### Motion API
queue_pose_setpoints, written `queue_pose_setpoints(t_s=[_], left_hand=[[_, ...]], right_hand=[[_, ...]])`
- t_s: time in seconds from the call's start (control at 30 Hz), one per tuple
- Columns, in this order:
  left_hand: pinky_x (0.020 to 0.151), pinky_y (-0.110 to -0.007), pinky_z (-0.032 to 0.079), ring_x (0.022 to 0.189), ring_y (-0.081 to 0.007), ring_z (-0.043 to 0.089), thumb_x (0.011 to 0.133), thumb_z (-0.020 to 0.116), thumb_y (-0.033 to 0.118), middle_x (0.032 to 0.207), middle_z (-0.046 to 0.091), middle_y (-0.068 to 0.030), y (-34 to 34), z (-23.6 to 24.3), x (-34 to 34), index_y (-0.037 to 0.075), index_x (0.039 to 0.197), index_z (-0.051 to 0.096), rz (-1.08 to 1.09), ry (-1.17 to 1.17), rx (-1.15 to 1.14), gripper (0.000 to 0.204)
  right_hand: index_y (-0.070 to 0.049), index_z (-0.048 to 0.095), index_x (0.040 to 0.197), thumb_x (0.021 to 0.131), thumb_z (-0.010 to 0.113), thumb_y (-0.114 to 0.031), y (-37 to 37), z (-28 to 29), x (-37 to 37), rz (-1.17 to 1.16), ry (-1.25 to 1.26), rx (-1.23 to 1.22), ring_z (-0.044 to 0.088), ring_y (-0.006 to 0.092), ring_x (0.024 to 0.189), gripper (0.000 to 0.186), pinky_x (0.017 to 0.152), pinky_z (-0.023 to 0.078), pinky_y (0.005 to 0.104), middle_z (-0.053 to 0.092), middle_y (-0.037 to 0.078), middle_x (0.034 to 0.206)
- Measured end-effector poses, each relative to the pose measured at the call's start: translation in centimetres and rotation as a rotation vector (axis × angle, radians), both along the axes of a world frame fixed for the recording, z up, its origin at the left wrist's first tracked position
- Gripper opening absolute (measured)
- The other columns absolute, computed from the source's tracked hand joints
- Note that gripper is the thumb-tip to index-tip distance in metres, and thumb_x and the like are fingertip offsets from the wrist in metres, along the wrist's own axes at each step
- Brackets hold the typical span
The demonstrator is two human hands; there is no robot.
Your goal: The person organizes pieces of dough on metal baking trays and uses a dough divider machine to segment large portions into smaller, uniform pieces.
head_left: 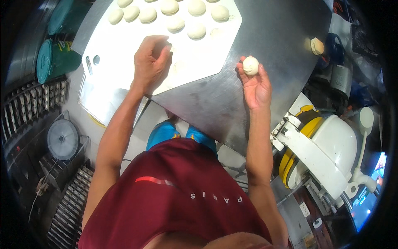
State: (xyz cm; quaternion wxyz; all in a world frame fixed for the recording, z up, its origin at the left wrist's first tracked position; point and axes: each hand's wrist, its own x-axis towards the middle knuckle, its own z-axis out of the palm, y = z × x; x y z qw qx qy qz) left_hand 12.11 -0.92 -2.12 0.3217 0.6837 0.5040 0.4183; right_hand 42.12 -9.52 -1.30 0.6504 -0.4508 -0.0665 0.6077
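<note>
My right hand, palm up over the metal table, holds a round, pale dough ball in its fingertips, with a crease on the ball's surface. My left hand is over the near part of a white board, fingers curved and thumb apart from the index finger. Nothing shows between them; its other fingers are partly hidden. Several smooth dough balls rest on the far half of the board, among them one dough ball and another dough ball just beyond my left hand.
The board lies on a metal table. At the right stands a white machine with a yellow rim. A small bun-like piece sits by the table's right edge. Green lidded bins and a round fan are at the left.
</note>
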Motion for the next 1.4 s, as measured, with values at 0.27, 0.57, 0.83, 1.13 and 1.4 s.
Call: queue_pose_setpoints(t_s=[0.27,0.57,0.83,1.13,1.4], left_hand=[[0.084,-0.037,0.053,0.098,-0.03,0.064,0.081,0.074,0.009,0.104,0.066,-0.0122,-0.6,0.2,0.5,0.008,0.109,0.067,-0.1,0.107,0.294,0.03],[0.086,-0.039,0.052,0.102,-0.0303,0.062,0.084,0.072,0.012,0.107,0.066,-0.0106,-2.8,0.3,1.4,0.01,0.11,0.067,-0.25,0.1,0.259,0.026],[0.092,-0.039,0.051,0.107,-0.0306,0.062,0.085,0.072,0.011,0.112,0.066,-0.013,-3.6,-0.4,-1.0,0.007,0.111,0.068,-0.275,0.228,0.234,0.027],[0.093,-0.04,0.049,0.109,-0.0299,0.059,0.084,0.072,0.014,0.111,0.067,-0.0091,-3.6,-0.8,-0.3,0.009,0.104,0.07,-0.276,0.313,0.33,0.02],[0.094,-0.041,0.049,0.107,-0.031,0.059,0.084,0.072,0.012,0.11,0.066,-0.0109,-3.8,-0.8,-0.1,0.008,0.106,0.068,-0.275,0.287,0.305,0.023]], right_hand=[[0.005,0.058,0.129,0.096,0.063,-0.007,-7.1,3.6,-1.3,0.186,-1.299,0.061,0.065,0.0271,0.111,0.037,0.099,0.052,0.0344,0.064,0.021,0.12],[0.006,0.059,0.124,0.101,0.058,-0.014,-10.0,4.4,-2.2,0.241,-0.395,-0.039,0.067,0.0244,0.101,0.031,0.09,0.054,0.0352,0.065,0.015,0.112],[-0.002,0.065,0.119,0.098,0.06,-0.014,-11.6,3.5,-3.5,0.316,-1.168,-0.127,0.065,0.0241,0.102,0.025,0.087,0.052,0.0339,0.067,0.014,0.114],[0.0,0.065,0.113,0.098,0.057,-0.022,-9.9,1.8,-0.1,0.184,-1.773,-0.061,0.063,0.0378,0.097,0.028,0.086,0.049,0.0453,0.068,0.019,0.104],[-0.007,0.062,0.098,0.085,0.061,-0.011,-6.2,-1.4,-1.5,0.29,-2.043,0.206,0.057,0.0331,0.095,0.014,0.088,0.042,0.0458,0.064,0.013,0.095]])
